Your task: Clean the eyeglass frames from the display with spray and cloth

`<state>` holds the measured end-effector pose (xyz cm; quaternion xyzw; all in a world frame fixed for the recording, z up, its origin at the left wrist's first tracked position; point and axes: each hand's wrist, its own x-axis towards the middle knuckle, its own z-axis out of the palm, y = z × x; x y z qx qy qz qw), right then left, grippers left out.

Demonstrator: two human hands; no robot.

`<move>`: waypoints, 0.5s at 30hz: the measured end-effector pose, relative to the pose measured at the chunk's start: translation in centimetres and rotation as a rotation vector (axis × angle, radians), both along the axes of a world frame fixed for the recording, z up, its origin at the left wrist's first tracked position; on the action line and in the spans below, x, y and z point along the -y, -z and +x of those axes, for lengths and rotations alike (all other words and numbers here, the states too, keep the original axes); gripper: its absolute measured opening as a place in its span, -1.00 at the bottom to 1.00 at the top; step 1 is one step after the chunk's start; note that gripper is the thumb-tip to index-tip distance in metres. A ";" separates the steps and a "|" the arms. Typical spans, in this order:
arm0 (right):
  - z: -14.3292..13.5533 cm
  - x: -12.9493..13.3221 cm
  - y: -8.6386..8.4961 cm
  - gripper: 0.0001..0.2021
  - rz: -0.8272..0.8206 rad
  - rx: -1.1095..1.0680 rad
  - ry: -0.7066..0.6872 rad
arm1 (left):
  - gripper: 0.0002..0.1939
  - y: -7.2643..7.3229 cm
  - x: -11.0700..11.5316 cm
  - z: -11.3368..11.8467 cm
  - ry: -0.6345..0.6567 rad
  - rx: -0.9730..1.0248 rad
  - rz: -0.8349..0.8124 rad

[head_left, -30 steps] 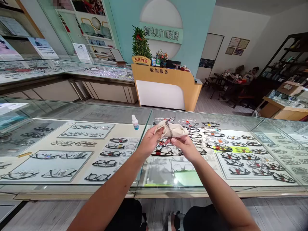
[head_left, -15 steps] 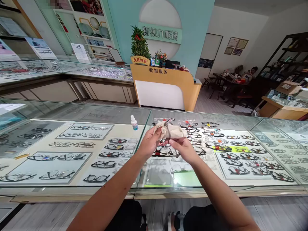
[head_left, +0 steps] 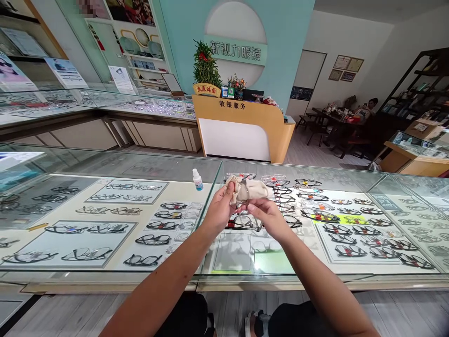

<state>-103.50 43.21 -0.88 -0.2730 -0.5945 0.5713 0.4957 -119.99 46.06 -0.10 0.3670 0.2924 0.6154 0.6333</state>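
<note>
Above the glass counter, my left hand (head_left: pixel 219 208) is closed on a beige cleaning cloth (head_left: pixel 257 190), its thumb pressed over the bunched end. A thin-framed pair of eyeglasses (head_left: pixel 245 187) is partly wrapped in this cloth, so most of the frame is hidden. My right hand (head_left: pixel 268 216) is closed at the lower edge of the eyeglasses, thumb toward the left hand, with its other fingers behind the cloth. A small white spray bottle (head_left: pixel 197 180) with a blue lower part stands upright on the glass, left of my hands.
Beneath my hands, the glass display counter (head_left: pixel 206 280) holds rows of eyeglasses (head_left: pixel 153 239), some with red tags. Beyond it stands a wooden cashier desk (head_left: pixel 242 108) with a potted plant (head_left: pixel 206 65). A person (head_left: pixel 366 108) sits at a dark table at the back right.
The view has shifted slightly, moving the scene a little to the right. My right fingers have shifted slightly at the eyeglasses; both hands keep their hold.
</note>
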 end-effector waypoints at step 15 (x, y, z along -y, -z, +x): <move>2.3 -1.0 -1.5 -0.65 -0.025 -0.278 0.370 | -0.40 0.7 1.2 0.0 0.219 -0.341 0.208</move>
